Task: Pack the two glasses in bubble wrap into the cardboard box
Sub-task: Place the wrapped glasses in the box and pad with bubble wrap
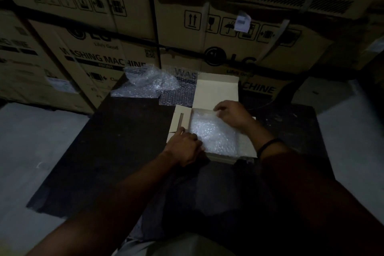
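Note:
A small pale cardboard box [246, 145] lies open on a dark table [116, 141], its lid [216, 89] standing up at the back. Bubble wrap [214, 133] fills the inside of the box; no glass shows through it. My left hand [185, 147] rests at the box's near left corner, fingers curled on the edge of the wrap. My right hand [232, 114] is over the far right of the box, fingertips pressing down on the wrap.
More loose bubble wrap [149, 81] lies crumpled at the table's back edge, with a flat sheet [176, 97] beside the lid. Large washing-machine cartons [207, 33] are stacked just behind the table. Grey floor [31, 131] shows left and right.

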Demonstrator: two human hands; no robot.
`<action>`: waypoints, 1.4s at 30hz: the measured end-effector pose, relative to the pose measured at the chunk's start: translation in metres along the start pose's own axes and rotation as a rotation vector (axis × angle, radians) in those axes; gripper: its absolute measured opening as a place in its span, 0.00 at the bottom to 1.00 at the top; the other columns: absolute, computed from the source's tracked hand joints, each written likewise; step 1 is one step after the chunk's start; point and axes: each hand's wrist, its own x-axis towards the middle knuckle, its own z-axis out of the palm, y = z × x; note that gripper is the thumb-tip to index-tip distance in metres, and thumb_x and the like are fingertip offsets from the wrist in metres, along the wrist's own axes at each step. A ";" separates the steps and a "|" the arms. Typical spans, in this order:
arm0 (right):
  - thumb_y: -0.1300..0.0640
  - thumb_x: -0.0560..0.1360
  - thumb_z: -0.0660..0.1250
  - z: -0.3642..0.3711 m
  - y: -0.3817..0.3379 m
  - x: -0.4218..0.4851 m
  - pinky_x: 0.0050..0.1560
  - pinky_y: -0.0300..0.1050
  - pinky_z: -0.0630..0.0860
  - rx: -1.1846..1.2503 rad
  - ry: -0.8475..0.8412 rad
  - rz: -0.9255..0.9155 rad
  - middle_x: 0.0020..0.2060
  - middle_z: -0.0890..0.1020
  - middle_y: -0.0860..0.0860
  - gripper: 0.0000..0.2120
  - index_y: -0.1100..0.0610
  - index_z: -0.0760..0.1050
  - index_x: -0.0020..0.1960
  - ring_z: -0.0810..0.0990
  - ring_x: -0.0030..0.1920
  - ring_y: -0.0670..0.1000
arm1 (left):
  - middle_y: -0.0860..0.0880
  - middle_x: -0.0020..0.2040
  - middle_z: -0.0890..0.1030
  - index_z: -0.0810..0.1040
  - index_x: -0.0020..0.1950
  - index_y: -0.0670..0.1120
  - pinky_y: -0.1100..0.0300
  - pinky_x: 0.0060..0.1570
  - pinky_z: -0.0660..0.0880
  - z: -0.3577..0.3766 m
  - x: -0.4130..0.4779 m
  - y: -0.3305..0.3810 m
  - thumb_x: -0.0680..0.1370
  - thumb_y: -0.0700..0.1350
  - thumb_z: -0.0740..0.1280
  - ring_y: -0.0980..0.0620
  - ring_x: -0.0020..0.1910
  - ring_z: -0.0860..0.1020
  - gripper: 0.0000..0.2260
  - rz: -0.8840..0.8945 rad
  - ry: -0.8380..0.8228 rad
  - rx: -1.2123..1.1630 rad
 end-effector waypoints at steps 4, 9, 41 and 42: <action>0.53 0.70 0.70 -0.034 0.027 -0.022 0.47 0.40 0.73 -0.478 -0.129 0.079 0.47 0.83 0.50 0.07 0.52 0.82 0.48 0.80 0.48 0.50 | 0.47 0.58 0.78 0.79 0.58 0.53 0.43 0.64 0.58 -0.009 0.006 0.005 0.81 0.57 0.49 0.46 0.58 0.75 0.21 -0.035 -0.034 0.005; 0.37 0.67 0.68 -0.026 0.045 -0.031 0.65 0.47 0.62 -0.766 -0.340 -0.027 0.60 0.77 0.48 0.27 0.48 0.75 0.63 0.72 0.63 0.52 | 0.46 0.61 0.75 0.78 0.59 0.49 0.47 0.61 0.64 -0.020 0.019 0.020 0.79 0.58 0.58 0.45 0.59 0.72 0.18 -0.198 0.034 -0.028; 0.55 0.75 0.64 -0.027 0.030 -0.029 0.53 0.47 0.66 -0.819 -0.173 -0.127 0.50 0.78 0.54 0.11 0.52 0.73 0.57 0.75 0.53 0.57 | 0.52 0.77 0.56 0.59 0.76 0.54 0.49 0.58 0.65 -0.030 0.053 0.061 0.83 0.51 0.51 0.39 0.67 0.62 0.20 0.349 -0.146 0.201; 0.54 0.75 0.65 -0.026 0.029 -0.028 0.53 0.48 0.66 -0.849 -0.183 -0.127 0.49 0.79 0.53 0.09 0.52 0.75 0.55 0.75 0.54 0.56 | 0.52 0.77 0.58 0.59 0.76 0.54 0.50 0.58 0.64 -0.031 0.053 0.060 0.83 0.51 0.52 0.40 0.67 0.62 0.20 0.353 -0.143 0.187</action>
